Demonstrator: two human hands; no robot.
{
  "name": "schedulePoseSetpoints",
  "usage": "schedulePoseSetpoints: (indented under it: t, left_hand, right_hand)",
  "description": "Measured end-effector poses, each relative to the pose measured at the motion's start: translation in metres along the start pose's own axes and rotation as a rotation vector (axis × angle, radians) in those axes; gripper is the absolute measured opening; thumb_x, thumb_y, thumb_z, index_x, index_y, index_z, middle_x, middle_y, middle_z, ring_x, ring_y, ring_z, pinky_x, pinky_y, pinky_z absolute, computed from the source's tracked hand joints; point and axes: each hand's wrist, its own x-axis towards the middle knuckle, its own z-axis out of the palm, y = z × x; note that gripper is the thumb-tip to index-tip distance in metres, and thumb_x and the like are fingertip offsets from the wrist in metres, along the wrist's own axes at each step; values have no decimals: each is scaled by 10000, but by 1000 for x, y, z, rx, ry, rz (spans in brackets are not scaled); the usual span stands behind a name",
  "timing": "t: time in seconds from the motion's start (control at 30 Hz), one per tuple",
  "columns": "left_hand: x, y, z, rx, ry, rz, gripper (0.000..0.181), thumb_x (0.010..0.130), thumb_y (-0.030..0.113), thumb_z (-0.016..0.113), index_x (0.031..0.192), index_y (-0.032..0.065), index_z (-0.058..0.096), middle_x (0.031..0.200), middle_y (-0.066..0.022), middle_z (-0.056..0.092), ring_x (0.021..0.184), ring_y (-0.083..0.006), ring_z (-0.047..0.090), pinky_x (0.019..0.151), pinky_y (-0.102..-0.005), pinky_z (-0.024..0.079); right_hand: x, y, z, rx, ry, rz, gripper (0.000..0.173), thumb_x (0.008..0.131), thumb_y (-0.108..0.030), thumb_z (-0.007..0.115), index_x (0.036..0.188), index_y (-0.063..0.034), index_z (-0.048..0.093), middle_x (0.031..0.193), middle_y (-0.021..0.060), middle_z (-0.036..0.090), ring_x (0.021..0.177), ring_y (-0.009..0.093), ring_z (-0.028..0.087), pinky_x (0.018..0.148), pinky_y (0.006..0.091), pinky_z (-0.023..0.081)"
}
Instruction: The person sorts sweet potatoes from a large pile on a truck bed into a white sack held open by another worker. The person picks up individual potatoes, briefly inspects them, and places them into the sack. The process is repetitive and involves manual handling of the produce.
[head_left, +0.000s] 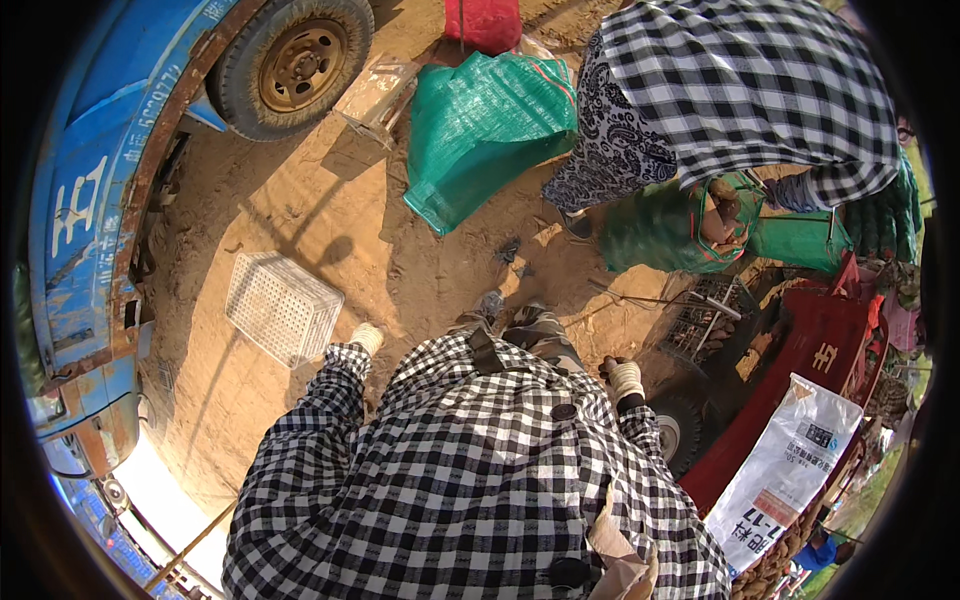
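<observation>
My left hand (367, 339), in a pale knitted cuff or glove, hangs beside the near corner of a white perforated plastic crate (285, 307). Whether it touches the crate cannot be told, and its fingers are not clear. My right hand (619, 374) hangs at my other side, with a pale ribbed cuff and dark fingertips showing. It is nearest a dark crate (694, 319) with tubers in it and a black tyre (679, 427). Nothing can be made out in its fingers.
A co-worker (742, 90) in a checked jacket bends over a green sack (652, 229) of tubers. A large green woven sack (487, 135) lies ahead, near a battered box (375, 94). A blue truck (97, 195) stands left; a red vehicle side (787, 360) with a white sack (787, 465), right.
</observation>
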Motion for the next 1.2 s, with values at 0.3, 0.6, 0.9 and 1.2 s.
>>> schedulePoseSetpoints:
  t: [0.3, 0.6, 0.9, 1.2]
  left_hand:
    - [-120, 57, 41, -524, 87, 67, 599, 846, 508, 442, 887, -68, 599, 824, -261, 609, 725, -334, 573, 657, -447, 419]
    - [-184, 72, -14, -1224, -21, -356, 317, 976, 186, 459, 1240, 89, 604, 1178, -81, 631, 952, -234, 594, 815, -353, 476]
    - [-72, -17, -44, -842, -129, -183, 322, 986, 118, 406, 1254, 121, 583, 1366, -33, 510, 1111, -233, 555, 873, -357, 489]
    - [88, -98, -145, -898, 193, -114, 259, 868, 46, 525, 1108, -18, 598, 1028, -151, 667, 877, -237, 643, 763, -343, 521]
  right_hand:
    - [80, -90, 8, -485, -352, 207, 241, 960, -209, 477, 967, -9, 612, 739, 87, 615, 582, 195, 525, 558, 369, 427]
    - [112, -204, 14, -117, -199, 17, 178, 882, -72, 585, 1012, 44, 624, 780, 136, 635, 524, 172, 539, 437, 295, 405]
    - [109, -277, 100, -220, -43, -199, 156, 904, -144, 568, 953, -20, 648, 779, 93, 641, 590, 177, 591, 500, 326, 451]
    - [46, -403, 172, -253, -56, -444, 175, 929, -158, 548, 1021, -53, 655, 852, 46, 654, 680, 134, 585, 590, 300, 445]
